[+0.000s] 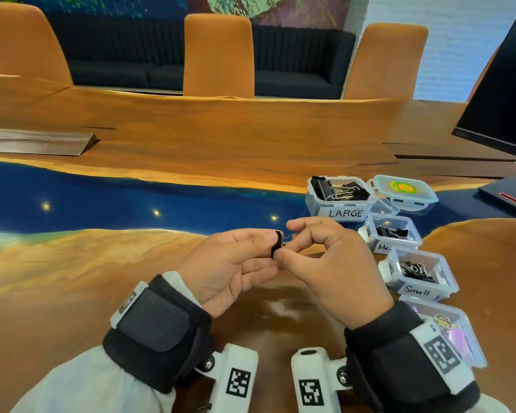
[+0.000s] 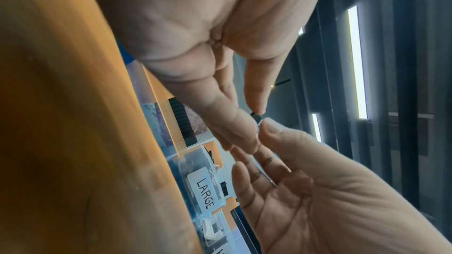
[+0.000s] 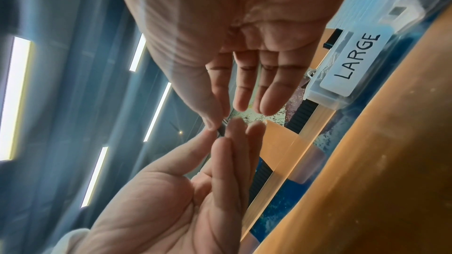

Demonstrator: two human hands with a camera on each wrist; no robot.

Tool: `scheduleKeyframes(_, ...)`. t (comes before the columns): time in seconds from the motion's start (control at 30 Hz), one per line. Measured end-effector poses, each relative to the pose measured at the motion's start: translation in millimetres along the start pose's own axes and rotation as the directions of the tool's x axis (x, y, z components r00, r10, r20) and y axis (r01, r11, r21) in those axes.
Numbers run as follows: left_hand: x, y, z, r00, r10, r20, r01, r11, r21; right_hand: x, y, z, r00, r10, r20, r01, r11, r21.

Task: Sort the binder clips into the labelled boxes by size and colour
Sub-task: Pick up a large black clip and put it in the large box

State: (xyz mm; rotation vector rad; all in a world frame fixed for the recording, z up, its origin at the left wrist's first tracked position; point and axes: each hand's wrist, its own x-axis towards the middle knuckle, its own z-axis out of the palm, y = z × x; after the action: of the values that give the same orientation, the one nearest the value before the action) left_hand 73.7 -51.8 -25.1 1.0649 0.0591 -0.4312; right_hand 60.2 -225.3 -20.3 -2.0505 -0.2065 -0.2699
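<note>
Binder clip (image 1: 276,244) pinched between left hand (image 1: 233,263), right hand (image 1: 331,263) above table (image 1: 72,263).

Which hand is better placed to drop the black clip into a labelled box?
Probably the right hand: it already pinches the binder clip with the left hand, and the labelled boxes stand on its side.

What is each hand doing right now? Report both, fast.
Left hand: pinching the black body of a small binder clip between thumb and fingers.
Right hand: pinching the same clip's wire handle, above the table.
</note>
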Motion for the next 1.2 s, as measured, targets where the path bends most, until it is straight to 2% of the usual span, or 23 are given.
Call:
scheduleKeyframes(0.2,1,-1,-3,1.000,-0.011,-0.027,0.014,0.992,0.126,-2,-1,1,0.997,0.023,0.067,-0.025,1.000,0.016)
scheduleKeyframes(0.4,4,-3,-3,0.998,-0.062,-0.008,0.063,0.990,0.123,2,4,-5,0.997,0.074,-0.003,-0.074,0.996,0.047)
scheduleKeyframes(0.53,4,-2,-4,0.996,-0.077,0.039,0.072,0.990,0.123,5,8,-6,0.991,0.128,-0.026,-0.123,0.984,0.132)
scheduleKeyframes(0.8,6,0,-6,0.999,-0.053,-0.012,0.054,0.997,0.057,7,-4,-14,0.997,0.074,-0.031,-0.073,0.996,0.053)
scheduleKeyframes(0.93,8,0,-9,0.998,-0.052,-0.044,0.053,0.998,0.038,11,-26,-38,0.999,0.004,0.046,-0.002,0.999,-0.047)
scheduleKeyframes(1.03,7,0,-8,0.998,-0.039,-0.047,0.040,0.999,0.029,22,-46,-68,0.994,-0.056,0.090,0.074,0.975,-0.209)
scheduleKeyframes(1.1,6,1,-7,0.998,-0.029,-0.047,0.030,0.999,0.018,33,-58,-91,0.989,-0.045,0.138,0.090,0.937,-0.338)
scheduleKeyframes(1.2,4,2,-8,0.998,-0.024,-0.061,0.024,1.000,0.006,59,-58,-120,0.977,0.051,0.205,0.068,0.842,-0.535)
